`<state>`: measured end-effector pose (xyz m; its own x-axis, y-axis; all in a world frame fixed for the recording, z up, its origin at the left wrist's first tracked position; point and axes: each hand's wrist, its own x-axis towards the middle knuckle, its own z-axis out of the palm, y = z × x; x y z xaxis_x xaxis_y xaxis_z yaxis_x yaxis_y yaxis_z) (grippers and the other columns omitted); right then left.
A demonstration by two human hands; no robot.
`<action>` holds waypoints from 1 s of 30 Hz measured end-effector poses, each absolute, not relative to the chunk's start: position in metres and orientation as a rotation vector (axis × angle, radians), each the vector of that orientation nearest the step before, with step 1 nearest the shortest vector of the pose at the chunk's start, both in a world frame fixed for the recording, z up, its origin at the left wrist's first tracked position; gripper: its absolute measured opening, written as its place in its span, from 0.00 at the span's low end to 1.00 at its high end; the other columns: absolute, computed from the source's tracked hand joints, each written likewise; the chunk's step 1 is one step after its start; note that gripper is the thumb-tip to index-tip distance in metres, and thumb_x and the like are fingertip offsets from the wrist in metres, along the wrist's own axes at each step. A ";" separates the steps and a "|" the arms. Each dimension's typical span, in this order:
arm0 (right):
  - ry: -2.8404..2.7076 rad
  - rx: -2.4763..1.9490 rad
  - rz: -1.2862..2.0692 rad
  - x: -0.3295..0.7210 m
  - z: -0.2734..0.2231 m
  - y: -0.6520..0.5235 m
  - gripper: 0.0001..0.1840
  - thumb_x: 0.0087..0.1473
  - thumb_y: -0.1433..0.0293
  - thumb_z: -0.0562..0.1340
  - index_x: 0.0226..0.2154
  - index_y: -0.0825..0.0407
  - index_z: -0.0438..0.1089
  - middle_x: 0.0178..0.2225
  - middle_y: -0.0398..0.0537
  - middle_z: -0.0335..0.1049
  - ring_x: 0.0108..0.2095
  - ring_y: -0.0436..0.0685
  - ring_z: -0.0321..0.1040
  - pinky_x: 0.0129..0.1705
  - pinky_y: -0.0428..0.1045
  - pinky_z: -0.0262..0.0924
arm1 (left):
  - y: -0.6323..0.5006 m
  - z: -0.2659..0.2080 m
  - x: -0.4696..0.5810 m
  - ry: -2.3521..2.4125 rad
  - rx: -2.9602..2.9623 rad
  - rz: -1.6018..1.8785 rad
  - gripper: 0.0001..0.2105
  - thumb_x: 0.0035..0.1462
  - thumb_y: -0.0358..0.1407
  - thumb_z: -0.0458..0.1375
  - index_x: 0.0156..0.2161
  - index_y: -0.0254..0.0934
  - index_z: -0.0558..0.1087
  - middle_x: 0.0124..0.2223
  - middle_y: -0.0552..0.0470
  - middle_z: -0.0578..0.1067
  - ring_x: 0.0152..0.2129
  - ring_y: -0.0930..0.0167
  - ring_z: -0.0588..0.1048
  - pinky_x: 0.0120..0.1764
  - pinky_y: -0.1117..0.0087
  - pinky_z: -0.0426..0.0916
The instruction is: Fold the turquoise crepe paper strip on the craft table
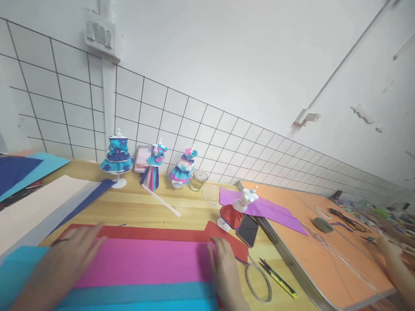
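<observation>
Lying flat at the counter's point(155, 211) near edge, a pink sheet point(142, 261) rests on a red sheet point(155, 233), with a teal sheet point(136, 298) overlapping its near side. The left hand point(68, 259) presses on the pink sheet's left end, fingers spread; the right hand point(223, 263) lies flat on its right edge, fingers together. Just right sit a tape ring point(257, 283), snips point(277, 278) and a phone point(248, 230). Dressed mannequins point(116, 157) line the far edge.
</observation>
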<state>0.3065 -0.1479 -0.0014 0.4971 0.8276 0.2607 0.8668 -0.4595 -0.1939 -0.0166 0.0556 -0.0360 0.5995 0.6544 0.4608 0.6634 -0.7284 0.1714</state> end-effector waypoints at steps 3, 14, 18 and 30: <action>-1.752 -2.232 -0.035 0.266 -0.004 -0.135 0.21 0.58 0.63 0.52 0.52 0.52 0.62 0.54 0.52 0.63 0.55 0.58 0.58 0.56 0.52 0.55 | 0.036 -0.036 0.011 -0.833 -2.959 -0.704 0.22 0.63 0.39 0.35 0.51 0.44 0.69 0.52 0.53 0.72 0.49 0.63 0.69 0.51 0.59 0.62; -2.103 -2.150 0.309 0.265 -0.009 -0.128 0.34 0.60 0.57 0.47 0.60 0.64 0.44 0.62 0.59 0.40 0.62 0.63 0.36 0.60 0.60 0.42 | 0.024 -0.048 0.023 -0.480 -2.901 -0.590 0.31 0.56 0.52 0.49 0.60 0.46 0.43 0.57 0.53 0.63 0.50 0.64 0.68 0.47 0.69 0.62; -2.070 -2.233 0.172 0.300 -0.024 -0.145 0.34 0.60 0.56 0.44 0.60 0.63 0.43 0.62 0.59 0.39 0.61 0.63 0.37 0.59 0.61 0.44 | 0.022 -0.041 0.026 -0.503 -2.957 -0.539 0.29 0.57 0.51 0.47 0.60 0.48 0.44 0.58 0.55 0.62 0.51 0.65 0.68 0.48 0.69 0.61; -2.103 -2.010 -0.628 0.347 -0.077 -0.155 0.43 0.58 0.59 0.52 0.61 0.55 0.21 0.53 0.65 0.59 0.51 0.69 0.60 0.42 0.63 0.67 | 0.029 -0.043 0.014 -0.849 -2.997 -0.372 0.28 0.56 0.54 0.44 0.59 0.50 0.48 0.60 0.55 0.58 0.54 0.63 0.63 0.52 0.62 0.56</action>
